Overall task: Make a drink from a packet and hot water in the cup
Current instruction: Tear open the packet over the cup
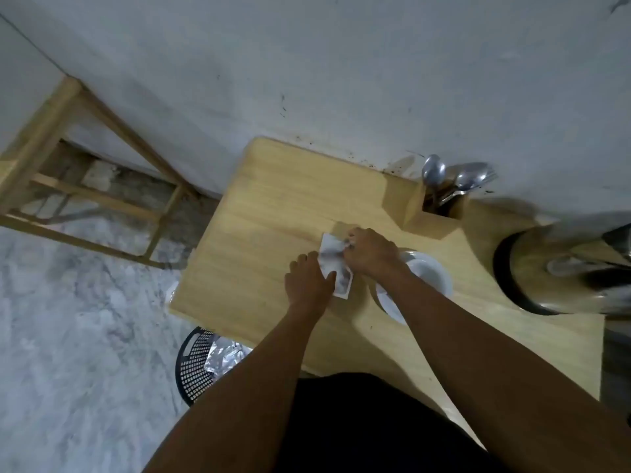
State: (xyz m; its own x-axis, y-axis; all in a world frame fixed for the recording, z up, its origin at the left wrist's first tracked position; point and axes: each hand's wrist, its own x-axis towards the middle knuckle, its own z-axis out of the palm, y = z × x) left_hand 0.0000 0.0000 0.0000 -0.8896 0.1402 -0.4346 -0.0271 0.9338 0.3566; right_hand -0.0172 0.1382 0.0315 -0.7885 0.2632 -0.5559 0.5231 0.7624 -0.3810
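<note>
Both hands hold a small white and grey packet (336, 264) over the middle of the wooden table (259, 216). My left hand (309, 285) grips its lower left edge. My right hand (370, 252) pinches its upper right part. A white cup (426, 273) stands on a white saucer just right of the packet, partly hidden behind my right forearm. A steel kettle (553, 268) with a black rim sits at the table's right edge, blurred.
A wooden holder (440, 209) with several metal spoons stands at the back against the wall. A black mesh bin (201, 363) with crumpled foil sits on the floor under the table's front left corner. A wooden frame (85, 186) leans at the left.
</note>
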